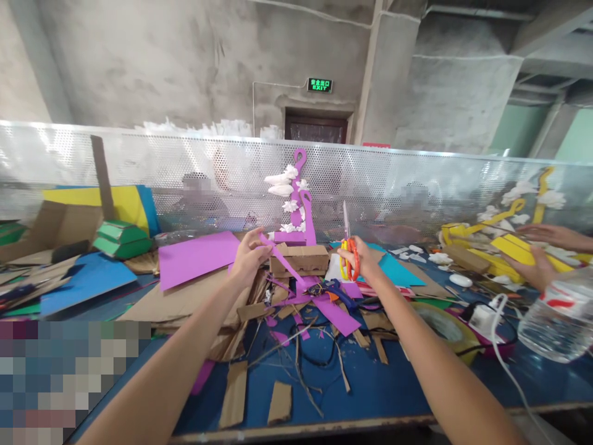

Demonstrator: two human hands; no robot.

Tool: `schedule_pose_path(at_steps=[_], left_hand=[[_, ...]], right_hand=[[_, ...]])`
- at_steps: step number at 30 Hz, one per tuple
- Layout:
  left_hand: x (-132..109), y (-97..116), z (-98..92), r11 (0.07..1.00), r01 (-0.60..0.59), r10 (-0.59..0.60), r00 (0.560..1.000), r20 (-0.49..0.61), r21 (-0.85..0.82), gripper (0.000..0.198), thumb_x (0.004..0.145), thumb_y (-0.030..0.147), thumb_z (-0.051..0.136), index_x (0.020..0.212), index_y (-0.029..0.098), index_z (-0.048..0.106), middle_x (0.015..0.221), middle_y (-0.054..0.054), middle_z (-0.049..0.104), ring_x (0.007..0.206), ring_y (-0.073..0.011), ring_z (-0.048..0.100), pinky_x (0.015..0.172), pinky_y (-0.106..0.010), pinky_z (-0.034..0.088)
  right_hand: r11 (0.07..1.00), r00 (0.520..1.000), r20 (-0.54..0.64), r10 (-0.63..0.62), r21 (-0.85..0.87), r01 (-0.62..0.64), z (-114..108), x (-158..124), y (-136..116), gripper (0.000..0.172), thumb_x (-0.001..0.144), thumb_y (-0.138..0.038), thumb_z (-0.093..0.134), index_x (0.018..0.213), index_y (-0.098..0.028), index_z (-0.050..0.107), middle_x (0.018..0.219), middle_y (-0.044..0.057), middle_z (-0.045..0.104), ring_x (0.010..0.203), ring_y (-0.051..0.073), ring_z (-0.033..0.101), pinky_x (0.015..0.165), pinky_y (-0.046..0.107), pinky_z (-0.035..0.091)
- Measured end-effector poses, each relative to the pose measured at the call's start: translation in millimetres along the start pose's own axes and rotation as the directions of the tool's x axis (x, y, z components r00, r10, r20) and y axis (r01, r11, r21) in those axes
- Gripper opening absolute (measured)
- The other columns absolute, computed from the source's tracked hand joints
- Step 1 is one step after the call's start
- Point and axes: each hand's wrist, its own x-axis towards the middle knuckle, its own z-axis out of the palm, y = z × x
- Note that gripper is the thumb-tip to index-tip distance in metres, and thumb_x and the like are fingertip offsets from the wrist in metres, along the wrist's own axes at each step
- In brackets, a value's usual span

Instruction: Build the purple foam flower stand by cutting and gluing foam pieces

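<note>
My left hand point(250, 254) pinches one end of a narrow purple paper strip point(288, 267), which slants down to the right toward the scraps. In my right hand point(364, 258) is a pair of scissors point(348, 247) with orange and yellow handles, blades pointing up. A small cardboard box point(299, 259) lies between the hands. Behind it stands a purple paper piece with a hooked top point(300, 162), with white crumpled paper tufts point(290, 206) on it. Below the strip sits a blue-handled glue gun or plier-like tool point(336, 292), its kind unclear, among purple scraps point(338, 315).
Purple sheet point(197, 256) and flat cardboard point(171, 309) lie left, beside a green box point(123, 239). At right are a tape roll point(440, 327), a water bottle point(558, 315) and another person's hands point(537, 266) with a yellow piece. A perforated metal screen point(185, 161) closes the back.
</note>
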Motion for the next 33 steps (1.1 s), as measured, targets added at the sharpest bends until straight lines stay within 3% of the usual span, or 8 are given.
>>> schedule_pose_path(at_steps=[5, 12, 18, 22, 25, 28, 30, 33], left_hand=[[-2, 1, 1.1, 0.994, -0.015, 0.006, 0.996, -0.085, -0.107, 0.038, 0.071, 0.010, 0.075, 0.098, 0.022, 0.051, 0.077, 0.006, 0.064, 0.077, -0.0106, 0.071, 0.081, -0.027, 0.059], [0, -8, -3.1, 0.996, 0.005, -0.015, 0.993, -0.116, -0.086, 0.039, 0.066, 0.022, 0.083, 0.076, 0.020, 0.045, 0.078, 0.001, 0.067, 0.078, -0.0121, 0.071, 0.083, -0.029, 0.058], [-3, -6, 1.1, 0.999, -0.040, 0.039, 0.997, -0.069, -0.020, 0.045, 0.068, 0.023, 0.078, 0.107, 0.023, 0.056, 0.073, 0.005, 0.067, 0.074, -0.0119, 0.070, 0.080, -0.028, 0.055], [-6, -10, 4.4, 0.980, -0.027, 0.015, 0.998, 0.060, 0.197, 0.032, 0.071, 0.028, 0.073, 0.100, 0.018, 0.063, 0.073, 0.001, 0.066, 0.071, -0.0145, 0.067, 0.073, -0.029, 0.053], [-9, -13, 3.2, 0.853, -0.134, 0.043, 0.981, 0.187, 0.505, 0.021, 0.072, 0.027, 0.069, 0.090, 0.019, 0.062, 0.072, 0.000, 0.064, 0.065, -0.0173, 0.064, 0.064, -0.029, 0.048], [-15, -10, 1.0, 0.587, -0.296, 0.149, 0.954, 0.259, 0.753, 0.014, 0.075, 0.026, 0.068, 0.085, 0.023, 0.059, 0.065, 0.001, 0.061, 0.060, -0.0199, 0.060, 0.060, -0.029, 0.042], [-19, -7, 0.5, 0.468, -0.311, 0.181, 0.950, 0.255, 0.827, 0.017, 0.077, 0.030, 0.069, 0.084, 0.025, 0.055, 0.059, 0.002, 0.057, 0.057, -0.0214, 0.059, 0.059, -0.030, 0.040], [-24, -6, 1.3, 0.448, -0.278, 0.092, 0.960, 0.266, 0.850, 0.026, 0.075, 0.037, 0.072, 0.085, 0.026, 0.051, 0.053, 0.005, 0.053, 0.052, -0.0220, 0.058, 0.057, -0.029, 0.039]], right_hand=[[0.997, 1.000, 0.004, -0.020, 0.071, 0.019, 4, -1, 2, 0.044, 0.073, -0.044, 0.069, 0.101, -0.023, 0.043, 0.057, -0.007, 0.054, 0.048, 0.015, 0.055, 0.045, 0.025, 0.043], [0.996, 0.998, 0.037, -0.041, 0.085, 0.038, 10, -6, -5, 0.043, 0.073, -0.046, 0.069, 0.098, -0.024, 0.042, 0.059, -0.008, 0.053, 0.047, 0.014, 0.053, 0.047, 0.027, 0.045], [0.991, 0.992, 0.120, -0.048, 0.128, 0.033, 20, -18, -19, 0.040, 0.077, -0.047, 0.070, 0.098, -0.025, 0.044, 0.061, -0.008, 0.052, 0.049, 0.014, 0.053, 0.047, 0.026, 0.045], [0.990, 0.983, 0.168, -0.070, 0.135, 0.048, 25, -19, -18, 0.038, 0.079, -0.046, 0.069, 0.098, -0.024, 0.044, 0.059, -0.008, 0.053, 0.047, 0.014, 0.051, 0.045, 0.026, 0.043], [0.990, 0.984, 0.175, -0.041, 0.142, 0.016, 28, -18, -15, 0.038, 0.079, -0.045, 0.070, 0.097, -0.024, 0.044, 0.057, -0.008, 0.053, 0.047, 0.014, 0.052, 0.045, 0.026, 0.044], [0.985, 0.985, 0.170, -0.020, 0.169, -0.009, 30, -16, -10, 0.041, 0.075, -0.044, 0.073, 0.097, -0.024, 0.044, 0.059, -0.008, 0.053, 0.047, 0.014, 0.053, 0.045, 0.026, 0.045], [0.981, 0.986, 0.166, -0.031, 0.192, -0.002, 30, -14, -8, 0.043, 0.074, -0.044, 0.074, 0.098, -0.024, 0.044, 0.061, -0.008, 0.053, 0.048, 0.014, 0.054, 0.044, 0.026, 0.045], [0.978, 0.986, 0.162, -0.046, 0.207, 0.012, 30, -14, -8, 0.043, 0.075, -0.045, 0.073, 0.098, -0.024, 0.044, 0.062, -0.008, 0.053, 0.048, 0.014, 0.055, 0.043, 0.025, 0.045]])
